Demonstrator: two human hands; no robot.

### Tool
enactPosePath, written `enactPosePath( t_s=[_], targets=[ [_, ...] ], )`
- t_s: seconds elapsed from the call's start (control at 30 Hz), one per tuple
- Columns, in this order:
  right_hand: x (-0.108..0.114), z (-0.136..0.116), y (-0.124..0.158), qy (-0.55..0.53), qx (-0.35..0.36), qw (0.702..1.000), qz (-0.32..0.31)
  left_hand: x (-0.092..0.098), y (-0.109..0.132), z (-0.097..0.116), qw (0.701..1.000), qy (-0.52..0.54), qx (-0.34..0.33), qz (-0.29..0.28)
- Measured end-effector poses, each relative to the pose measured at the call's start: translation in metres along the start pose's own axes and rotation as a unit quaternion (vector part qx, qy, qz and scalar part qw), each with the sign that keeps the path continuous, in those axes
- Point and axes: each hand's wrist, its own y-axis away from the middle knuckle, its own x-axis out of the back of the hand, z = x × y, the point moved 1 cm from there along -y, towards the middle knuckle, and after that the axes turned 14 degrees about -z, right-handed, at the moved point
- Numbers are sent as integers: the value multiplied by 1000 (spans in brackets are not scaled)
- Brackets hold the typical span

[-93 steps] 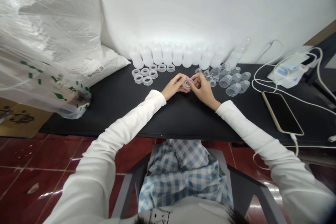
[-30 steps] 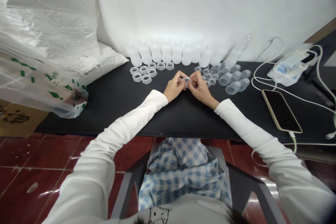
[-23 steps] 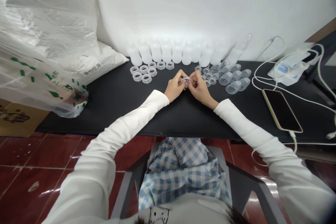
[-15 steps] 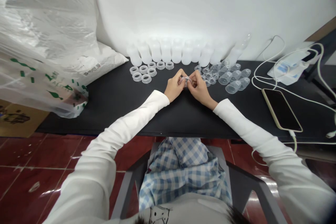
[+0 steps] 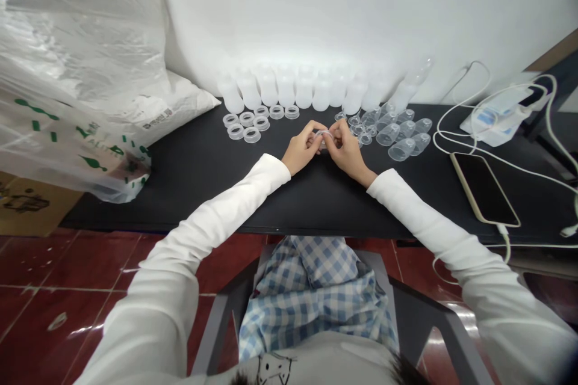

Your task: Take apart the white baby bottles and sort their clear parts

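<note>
My left hand [image 5: 301,147] and my right hand [image 5: 347,149] meet above the black table, both closed round a clear bottle collar ring [image 5: 323,135]. My thumbs press at its near side, and the fingers hide much of it. Whether a teat sits inside it I cannot tell. Left of my hands lie several more collar rings [image 5: 251,135]. Just right of my right hand are several small clear teats [image 5: 365,139], and beyond them clear dome-shaped caps [image 5: 401,149]. Behind stands a row of frosted baby bottles [image 5: 286,89] against the wall.
One bottle at the row's right end has a clear pointed top [image 5: 422,71]. A phone [image 5: 485,188] on a charging cable lies at the right, near a white-blue box [image 5: 499,114] and loose white cables. Large plastic bags [image 5: 81,30] and a cardboard box [image 5: 36,204] stand at the left.
My right fingers and thumb have shifted slightly on the collar ring, and the ring has tilted a little. The rings, teats, caps and bottles lie as before.
</note>
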Motion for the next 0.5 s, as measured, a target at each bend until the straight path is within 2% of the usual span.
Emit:
enactPosePath(
  t_s=[0.27,0.5],
  targets=[
    [6,0,0,39,5,999,20,-6,-5,-9,995,92,-15,-16],
    [4,7,-2,-19,33,997,-63,1,-8,-15,995,99,-8,13]
  ],
)
